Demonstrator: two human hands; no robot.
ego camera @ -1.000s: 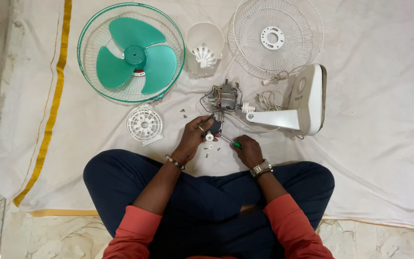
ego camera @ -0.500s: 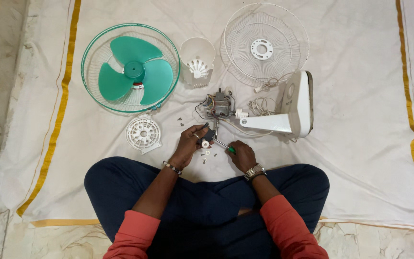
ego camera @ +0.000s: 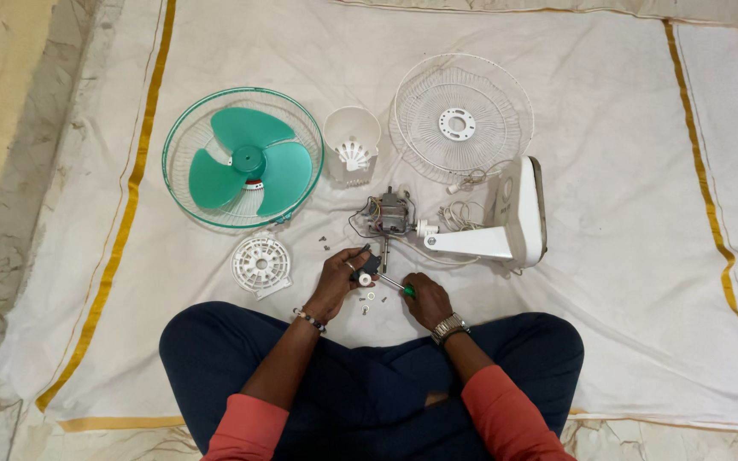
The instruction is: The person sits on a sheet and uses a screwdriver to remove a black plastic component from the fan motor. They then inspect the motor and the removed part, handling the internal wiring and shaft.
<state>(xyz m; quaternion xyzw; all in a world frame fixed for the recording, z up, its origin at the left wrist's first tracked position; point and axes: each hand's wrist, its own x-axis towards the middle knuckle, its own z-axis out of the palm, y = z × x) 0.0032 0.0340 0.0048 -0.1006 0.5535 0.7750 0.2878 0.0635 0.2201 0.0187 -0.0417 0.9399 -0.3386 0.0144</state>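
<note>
Head view: small fan part under the screwdriver

Nearest, the left hand [ego camera: 335, 286] closes around a small dark part [ego camera: 367, 268], pinched at its sides; it looks light, rigid and easy to drop. At its three o'clock, the right hand [ego camera: 426, 300] grips a green-handled screwdriver [ego camera: 395, 285], tip toward the part. Loose screws [ego camera: 369, 299] lie between. At twelve o'clock sits the motor [ego camera: 389, 215], heavier-looking, beside the white base [ego camera: 518, 213].
</note>
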